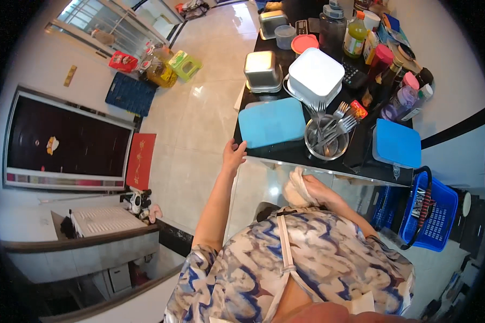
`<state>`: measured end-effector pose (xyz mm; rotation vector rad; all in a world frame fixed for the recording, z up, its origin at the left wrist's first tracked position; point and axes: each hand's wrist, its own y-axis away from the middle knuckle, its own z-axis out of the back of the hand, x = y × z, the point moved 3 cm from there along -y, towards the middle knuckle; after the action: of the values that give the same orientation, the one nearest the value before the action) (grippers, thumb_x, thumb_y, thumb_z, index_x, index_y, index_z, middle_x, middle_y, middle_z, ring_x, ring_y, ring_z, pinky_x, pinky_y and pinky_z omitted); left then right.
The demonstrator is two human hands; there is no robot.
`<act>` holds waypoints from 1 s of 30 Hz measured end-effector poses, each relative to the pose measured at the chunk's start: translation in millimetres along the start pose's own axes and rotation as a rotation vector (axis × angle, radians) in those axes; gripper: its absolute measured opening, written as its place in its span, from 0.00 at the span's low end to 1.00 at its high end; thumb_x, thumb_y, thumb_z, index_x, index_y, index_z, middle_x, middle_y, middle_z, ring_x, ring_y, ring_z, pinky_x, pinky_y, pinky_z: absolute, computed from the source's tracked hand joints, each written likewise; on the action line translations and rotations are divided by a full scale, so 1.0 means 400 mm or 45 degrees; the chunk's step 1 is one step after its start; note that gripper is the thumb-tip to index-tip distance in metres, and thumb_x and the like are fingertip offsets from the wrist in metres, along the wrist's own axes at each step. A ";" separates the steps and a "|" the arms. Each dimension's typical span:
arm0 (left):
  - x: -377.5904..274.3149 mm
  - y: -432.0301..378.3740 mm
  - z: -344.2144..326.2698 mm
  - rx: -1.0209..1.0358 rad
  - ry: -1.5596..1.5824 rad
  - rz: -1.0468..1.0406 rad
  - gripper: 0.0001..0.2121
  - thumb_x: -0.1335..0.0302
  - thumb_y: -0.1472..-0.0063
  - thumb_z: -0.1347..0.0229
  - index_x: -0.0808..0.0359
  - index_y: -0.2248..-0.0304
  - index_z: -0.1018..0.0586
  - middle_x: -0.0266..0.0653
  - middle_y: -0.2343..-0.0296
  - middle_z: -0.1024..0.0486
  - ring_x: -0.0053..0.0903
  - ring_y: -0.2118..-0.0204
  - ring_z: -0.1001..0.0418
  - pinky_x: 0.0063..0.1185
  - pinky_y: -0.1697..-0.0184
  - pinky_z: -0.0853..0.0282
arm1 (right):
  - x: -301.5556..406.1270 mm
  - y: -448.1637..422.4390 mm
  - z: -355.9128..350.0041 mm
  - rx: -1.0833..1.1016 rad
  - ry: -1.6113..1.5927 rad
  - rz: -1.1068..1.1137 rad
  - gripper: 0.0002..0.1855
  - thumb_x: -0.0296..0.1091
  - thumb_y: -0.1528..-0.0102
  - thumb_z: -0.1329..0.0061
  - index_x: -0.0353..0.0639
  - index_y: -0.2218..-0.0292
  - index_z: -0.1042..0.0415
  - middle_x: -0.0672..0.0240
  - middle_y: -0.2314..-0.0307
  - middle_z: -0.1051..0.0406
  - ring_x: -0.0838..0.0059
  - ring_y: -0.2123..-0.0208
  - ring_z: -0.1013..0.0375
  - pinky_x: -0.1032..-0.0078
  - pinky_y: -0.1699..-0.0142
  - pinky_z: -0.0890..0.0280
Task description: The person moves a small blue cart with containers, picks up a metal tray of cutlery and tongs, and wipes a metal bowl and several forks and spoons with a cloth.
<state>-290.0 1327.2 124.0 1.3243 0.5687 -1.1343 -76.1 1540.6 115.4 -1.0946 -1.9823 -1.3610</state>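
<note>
My left hand [234, 156] is at the near left corner of the black countertop [266, 152], its fingers apart beside a container with a flat light-blue lid [271, 122]. Whether the fingertips touch the lid or the counter edge, I cannot tell. In front of my body, below the counter's edge, my right hand [320, 189] grips a bunched beige cloth [298, 189]. A round steel bowl [327, 154] stands on the counter ahead of that hand. Several metal forks [344, 126] lean in it with their tines up.
Behind the blue lid are a white square container [316, 72] and an upturned metal tin [262, 68]. Bottles, including one of yellow-green liquid [355, 35], crowd the wall side. A blue-lidded box [397, 142] sits at the right corner, above a blue plastic basket [434, 214].
</note>
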 end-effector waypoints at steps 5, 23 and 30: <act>-0.062 -0.163 0.004 0.099 -0.123 -0.006 0.40 0.60 0.48 0.40 0.69 0.42 0.48 0.54 0.48 0.42 0.37 0.58 0.30 0.28 0.61 0.30 | 0.056 -0.110 0.004 -0.175 0.170 0.044 0.23 0.50 0.41 0.60 0.35 0.63 0.28 0.72 0.71 0.30 0.83 0.69 0.33 0.80 0.64 0.36; -0.346 -0.794 0.024 0.410 -0.375 -0.634 0.46 0.58 0.54 0.36 0.74 0.43 0.48 0.59 0.46 0.44 0.41 0.42 0.45 0.28 0.43 0.46 | 0.075 -0.228 -0.184 -1.237 0.706 -0.051 0.18 0.42 0.45 0.56 0.33 0.65 0.27 0.67 0.73 0.27 0.74 0.71 0.29 0.73 0.65 0.34; -0.317 -0.610 0.004 0.536 -0.653 -0.840 0.26 0.64 0.48 0.40 0.69 0.53 0.32 0.49 0.60 0.30 0.31 0.60 0.28 0.26 0.59 0.31 | 0.039 -0.254 -0.179 -1.268 -0.180 0.271 0.22 0.46 0.44 0.58 0.33 0.62 0.27 0.63 0.70 0.26 0.74 0.68 0.28 0.74 0.63 0.34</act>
<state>-555.2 1399.4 122.5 1.1381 0.3975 -2.1516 -172.2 1461.6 100.8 -1.7776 -1.1477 -2.2524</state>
